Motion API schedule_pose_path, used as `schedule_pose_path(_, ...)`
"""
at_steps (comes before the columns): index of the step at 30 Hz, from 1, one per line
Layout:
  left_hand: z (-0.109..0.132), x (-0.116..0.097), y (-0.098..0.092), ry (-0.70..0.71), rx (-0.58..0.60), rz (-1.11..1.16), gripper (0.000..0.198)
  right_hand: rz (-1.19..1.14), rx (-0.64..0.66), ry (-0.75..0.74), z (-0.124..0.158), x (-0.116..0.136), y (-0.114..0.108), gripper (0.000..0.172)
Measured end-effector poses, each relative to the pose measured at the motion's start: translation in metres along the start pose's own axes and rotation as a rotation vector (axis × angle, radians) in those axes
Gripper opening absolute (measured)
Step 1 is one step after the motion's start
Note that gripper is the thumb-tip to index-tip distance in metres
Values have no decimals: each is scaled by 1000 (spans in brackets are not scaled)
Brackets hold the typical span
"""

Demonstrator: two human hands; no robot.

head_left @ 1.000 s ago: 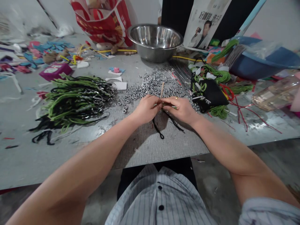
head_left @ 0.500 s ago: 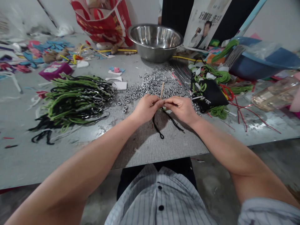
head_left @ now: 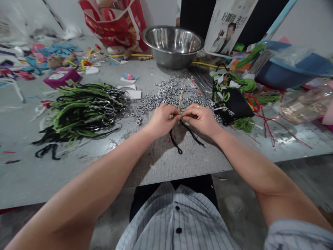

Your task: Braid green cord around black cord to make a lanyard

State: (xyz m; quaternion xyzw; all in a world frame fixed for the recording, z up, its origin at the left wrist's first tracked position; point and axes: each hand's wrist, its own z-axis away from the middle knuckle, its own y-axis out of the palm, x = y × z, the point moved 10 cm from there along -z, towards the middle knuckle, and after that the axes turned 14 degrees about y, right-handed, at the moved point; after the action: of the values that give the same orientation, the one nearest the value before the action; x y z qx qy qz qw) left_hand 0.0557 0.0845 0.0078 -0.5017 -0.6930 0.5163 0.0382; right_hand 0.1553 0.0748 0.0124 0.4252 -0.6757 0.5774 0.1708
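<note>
My left hand and my right hand meet fingertip to fingertip over the table. Both are closed in a pinch on a black cord, whose looped end hangs below the left fingers and whose other end trails under the right palm. A thin wooden stick stands up between the fingertips; its lower end is hidden. Just beyond my hands spreads a pile of small silvery metal rings. The part of the cord between the fingers is too covered to make out.
Left lies a heap of green and black cords with metal rings. Behind stand a steel bowl and a red bag. On the right are green cord bundles, a black pouch, a blue basin and a clear bottle.
My right fingers have shifted slightly and a ring on one finger now shows. The left hand, cord and stick are almost where they were.
</note>
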Motion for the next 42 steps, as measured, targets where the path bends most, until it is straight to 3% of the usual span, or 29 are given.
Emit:
schedule_pose_path(9,4,3,17,23,289,-252,11,271,104,-7,2,-5,16,8)
schedule_pose_path(20,6,6,22,10,316,-333,15,371,92,63,-1,-12,22,10)
schedule_pose_path(31,6,6,25,37,330,-395,17,367,66,41,-2,-11,25,10)
schedule_pose_path(42,3,3,19,35,221,-308,18,319,97,43,-3,-15,27,10)
